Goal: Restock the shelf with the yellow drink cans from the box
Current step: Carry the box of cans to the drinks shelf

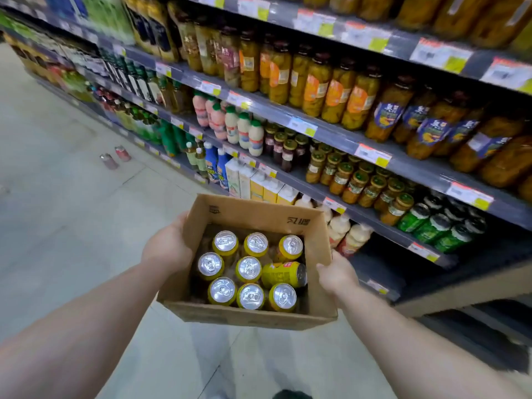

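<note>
An open cardboard box (259,216) is held in the air in front of me, above the aisle floor. My left hand (167,247) grips its left wall and my right hand (336,275) grips its right wall. Inside stand several yellow drink cans (249,269) with silver tops, and one yellow can (283,275) lies on its side near the right wall. The shelf (380,270) runs along the right, with a dark bare stretch on its lowest level just past the box.
Shelves hold jars of preserved fruit (334,90), white bottles (244,131), cartons (259,187) and green cans (431,226). Two red cans (115,156) stand on the tiled floor at the left. The aisle stretches away to the upper left.
</note>
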`<state>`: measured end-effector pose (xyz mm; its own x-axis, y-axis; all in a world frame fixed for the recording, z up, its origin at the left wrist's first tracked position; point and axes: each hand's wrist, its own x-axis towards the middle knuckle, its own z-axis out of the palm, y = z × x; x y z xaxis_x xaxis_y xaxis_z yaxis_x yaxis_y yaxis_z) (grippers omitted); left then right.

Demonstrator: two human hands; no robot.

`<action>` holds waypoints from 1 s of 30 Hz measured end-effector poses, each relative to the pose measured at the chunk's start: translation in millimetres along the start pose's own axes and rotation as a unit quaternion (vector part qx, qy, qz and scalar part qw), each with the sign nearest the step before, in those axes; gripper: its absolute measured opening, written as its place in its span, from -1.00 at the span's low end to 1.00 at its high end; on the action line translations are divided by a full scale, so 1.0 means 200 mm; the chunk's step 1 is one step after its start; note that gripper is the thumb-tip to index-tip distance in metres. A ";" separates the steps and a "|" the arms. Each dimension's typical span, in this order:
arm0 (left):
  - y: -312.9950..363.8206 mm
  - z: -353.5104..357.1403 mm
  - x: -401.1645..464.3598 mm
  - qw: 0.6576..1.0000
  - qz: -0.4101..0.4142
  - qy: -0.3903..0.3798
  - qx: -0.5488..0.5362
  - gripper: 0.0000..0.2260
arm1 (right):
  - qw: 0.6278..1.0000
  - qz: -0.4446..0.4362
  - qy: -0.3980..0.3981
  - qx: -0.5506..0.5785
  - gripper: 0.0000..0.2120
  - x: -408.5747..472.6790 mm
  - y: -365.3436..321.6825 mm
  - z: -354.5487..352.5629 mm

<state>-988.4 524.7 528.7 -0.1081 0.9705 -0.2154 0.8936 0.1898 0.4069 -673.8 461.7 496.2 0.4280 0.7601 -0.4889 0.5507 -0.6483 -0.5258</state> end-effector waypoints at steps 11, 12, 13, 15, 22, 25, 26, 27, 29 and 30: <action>-0.38 -0.03 0.93 0.995 0.053 -0.056 0.065 -0.38 | 0.996 0.068 0.012 0.053 -0.72 0.33 -0.51 0.56; -0.41 -0.02 1.01 0.994 0.052 -0.060 0.070 -0.37 | 0.996 0.074 0.014 0.051 -0.72 0.36 -0.56 0.60; -0.43 -0.02 1.10 0.994 0.054 -0.060 0.069 -0.37 | 0.996 0.078 0.018 0.050 -0.71 0.40 -0.61 0.63; -0.47 -0.03 1.25 0.994 0.063 -0.060 0.062 -0.40 | 0.995 0.086 0.027 0.043 -0.69 0.48 -0.72 0.69; -0.63 -0.11 1.78 0.990 0.087 -0.097 0.049 -0.38 | 0.992 0.110 0.044 0.035 -0.67 0.74 -1.10 0.94; -0.74 -0.13 2.04 0.989 0.092 -0.109 0.044 -0.37 | 0.990 0.129 0.049 0.037 -0.60 0.83 -1.25 1.12; -0.77 -0.13 2.13 0.987 0.097 -0.119 0.041 -0.38 | 0.989 0.134 0.052 0.045 -0.58 0.87 -1.29 1.19; -0.80 -0.12 2.22 0.985 0.105 -0.131 0.035 -0.39 | 0.987 0.140 0.058 0.056 -0.56 0.90 -1.33 1.26; -0.86 -0.11 2.36 0.982 0.112 -0.150 0.007 -0.43 | 0.984 0.153 0.065 0.071 -0.55 0.99 -1.39 1.40; -0.89 -0.09 2.43 0.981 0.116 -0.154 0.000 -0.45 | 0.982 0.159 0.068 0.074 -0.54 1.03 -1.42 1.47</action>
<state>-1208.8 966.0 368.0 0.2341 0.8971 -0.3747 0.8789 -0.0306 0.4760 -952.6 789.3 340.4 0.6590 0.5106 -0.5523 0.2675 -0.8453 -0.4624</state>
